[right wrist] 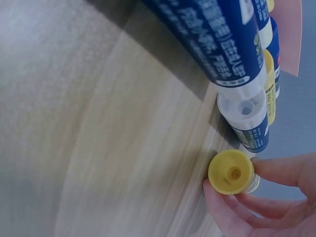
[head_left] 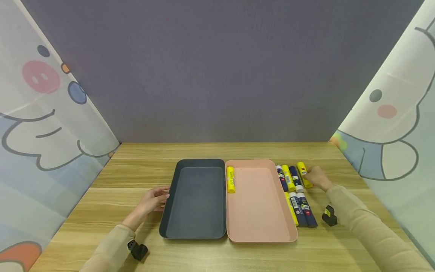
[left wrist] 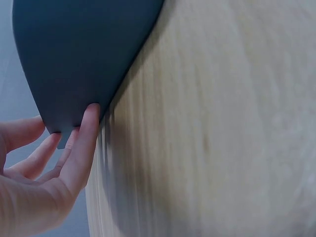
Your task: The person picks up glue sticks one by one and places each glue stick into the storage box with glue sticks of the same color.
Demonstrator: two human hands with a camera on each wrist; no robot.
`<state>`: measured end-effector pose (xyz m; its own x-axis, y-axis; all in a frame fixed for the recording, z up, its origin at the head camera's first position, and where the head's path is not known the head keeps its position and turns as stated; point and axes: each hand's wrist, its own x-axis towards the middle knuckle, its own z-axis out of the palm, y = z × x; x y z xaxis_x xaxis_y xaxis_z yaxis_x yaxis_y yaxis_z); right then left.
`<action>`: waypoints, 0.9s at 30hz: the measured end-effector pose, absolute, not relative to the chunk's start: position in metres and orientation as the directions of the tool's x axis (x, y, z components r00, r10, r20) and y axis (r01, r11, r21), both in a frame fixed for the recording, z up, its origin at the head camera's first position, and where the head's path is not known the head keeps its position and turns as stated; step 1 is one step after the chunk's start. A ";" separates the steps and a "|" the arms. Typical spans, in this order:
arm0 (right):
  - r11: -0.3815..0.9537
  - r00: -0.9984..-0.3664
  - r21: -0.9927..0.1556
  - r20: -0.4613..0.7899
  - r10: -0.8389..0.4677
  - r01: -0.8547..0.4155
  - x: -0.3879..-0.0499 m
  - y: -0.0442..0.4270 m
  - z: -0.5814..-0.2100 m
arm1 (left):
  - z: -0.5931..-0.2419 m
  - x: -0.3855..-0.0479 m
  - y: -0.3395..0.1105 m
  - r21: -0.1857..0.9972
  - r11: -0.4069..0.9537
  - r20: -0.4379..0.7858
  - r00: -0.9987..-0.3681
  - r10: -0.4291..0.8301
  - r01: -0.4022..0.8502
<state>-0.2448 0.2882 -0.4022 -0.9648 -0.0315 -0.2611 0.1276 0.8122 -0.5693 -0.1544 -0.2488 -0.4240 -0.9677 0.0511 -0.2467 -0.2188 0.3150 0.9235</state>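
Observation:
My right hand [head_left: 318, 178] pinches a yellow glue stick [head_left: 302, 170] at the right end of the back row. In the right wrist view, thumb and fingers sit on either side of that glue stick [right wrist: 231, 173], which lies on the table. My left hand [head_left: 154, 201] touches the left wall of the dark grey tray [head_left: 164, 221]; the left wrist view shows straight fingertips [left wrist: 92, 111] against the tray's outer side. A yellow glue stick [head_left: 230, 179] lies along the left wall inside the pink tray [head_left: 261, 237]. Dark blue and yellow glue sticks [head_left: 300, 209] lie beside the pink tray in two rows.
The two trays stand side by side on the wooden table [head_left: 142, 170]. A grey panel [head_left: 224, 75] rises behind the table. Cartoon-printed curtains [head_left: 40, 113] hang at both sides. A black wrist device [head_left: 137, 250] is at the left sleeve, another at the right.

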 end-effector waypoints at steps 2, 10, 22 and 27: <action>0.810 -0.966 -0.573 -0.258 -0.031 0.127 -0.244 0.289 -0.402 | -0.424 -0.155 -0.249 0.922 0.318 -0.249 -0.967 0.050 -0.220; 0.801 -0.970 -0.587 -0.242 -0.032 0.120 -0.243 0.289 -0.398 | -0.425 -0.156 -0.249 0.921 0.320 -0.248 -0.968 0.048 -0.220; 0.780 -0.977 -0.618 -0.207 -0.044 0.096 -0.243 0.287 -0.393 | -0.425 -0.156 -0.249 0.923 0.319 -0.244 -0.968 0.052 -0.215; 0.743 -0.975 -0.662 -0.214 -0.057 0.102 -0.241 0.283 -0.388 | -0.425 -0.156 -0.249 0.924 0.317 -0.244 -0.968 0.052 -0.215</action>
<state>-0.2413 0.2826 -0.3880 -0.9752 -0.0568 -0.2138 0.1018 0.7430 -0.6615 -0.1556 -0.2495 -0.4254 -0.9685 0.0525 -0.2436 -0.2152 0.3166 0.9238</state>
